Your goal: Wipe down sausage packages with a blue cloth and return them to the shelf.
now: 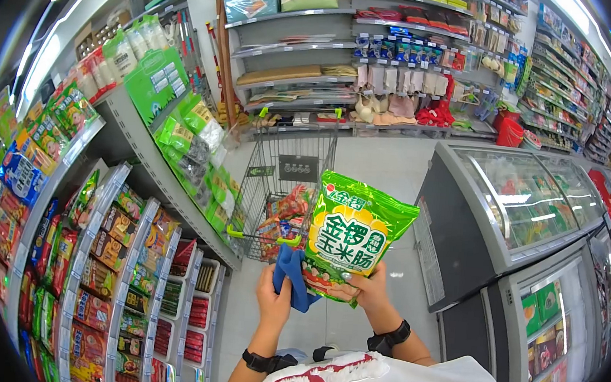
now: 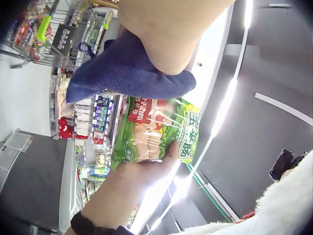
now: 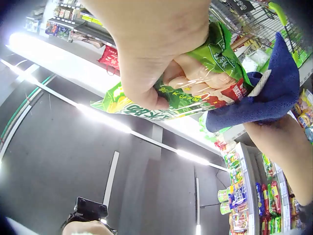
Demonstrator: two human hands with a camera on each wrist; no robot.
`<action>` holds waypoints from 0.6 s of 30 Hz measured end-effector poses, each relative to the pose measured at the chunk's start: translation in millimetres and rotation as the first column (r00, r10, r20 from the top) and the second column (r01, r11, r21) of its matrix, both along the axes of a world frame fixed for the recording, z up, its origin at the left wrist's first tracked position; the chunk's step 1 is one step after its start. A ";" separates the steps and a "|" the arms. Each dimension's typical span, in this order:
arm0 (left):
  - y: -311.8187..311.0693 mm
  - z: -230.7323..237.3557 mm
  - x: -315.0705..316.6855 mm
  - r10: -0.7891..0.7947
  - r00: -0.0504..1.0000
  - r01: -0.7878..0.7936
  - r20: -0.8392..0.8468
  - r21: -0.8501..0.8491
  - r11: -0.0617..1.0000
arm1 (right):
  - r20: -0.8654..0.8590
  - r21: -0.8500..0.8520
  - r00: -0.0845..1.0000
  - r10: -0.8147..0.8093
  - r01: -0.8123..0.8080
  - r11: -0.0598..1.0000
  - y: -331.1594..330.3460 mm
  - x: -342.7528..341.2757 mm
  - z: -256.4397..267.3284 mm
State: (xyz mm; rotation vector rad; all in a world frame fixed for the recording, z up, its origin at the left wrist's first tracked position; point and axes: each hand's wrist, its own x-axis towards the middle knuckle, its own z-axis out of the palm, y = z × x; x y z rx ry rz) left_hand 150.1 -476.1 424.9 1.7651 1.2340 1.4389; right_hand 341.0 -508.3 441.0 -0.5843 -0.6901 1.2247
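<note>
My right hand (image 1: pixel 373 291) grips the lower right corner of a green and yellow bag of corn sausages (image 1: pixel 351 227), its printed front facing up. In my left hand (image 1: pixel 272 302) is a dark blue cloth (image 1: pixel 293 280), pinched between thumb and fingers beside the bag's lower left corner. The left wrist view shows the cloth (image 2: pixel 122 71) bunched under that hand, close to the bag (image 2: pixel 151 129). From the right wrist, my thumb (image 3: pixel 146 95) presses on the bag (image 3: pixel 195 90), and sausages show through its clear window.
Just beyond the bag stands a wire shopping cart (image 1: pixel 263 188) with several packaged goods inside. Snack shelves (image 1: pixel 116 269) line the left, and glass-topped freezers (image 1: pixel 512 207) stand at the right. Tiled floor (image 1: pixel 393 169) runs between them to shelves (image 1: pixel 296 39) at the back.
</note>
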 end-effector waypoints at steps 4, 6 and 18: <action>-0.9 -7.7 -1.2 -0.060 0.976 0.088 0.210 -0.128 0.988 | -0.002 -0.058 0.998 0.063 -0.063 0.996 -3.8 -3.0 16.4; -4.6 -4.3 -5.3 -0.104 0.936 0.185 0.337 -0.219 0.958 | 0.034 -0.036 0.997 0.064 -0.063 0.997 -0.5 -3.1 10.3; -9.4 38.9 -27.1 -0.183 0.639 0.403 0.747 -0.123 0.907 | 0.209 -0.156 0.900 0.384 -0.356 0.921 -0.1 -13.5 -4.2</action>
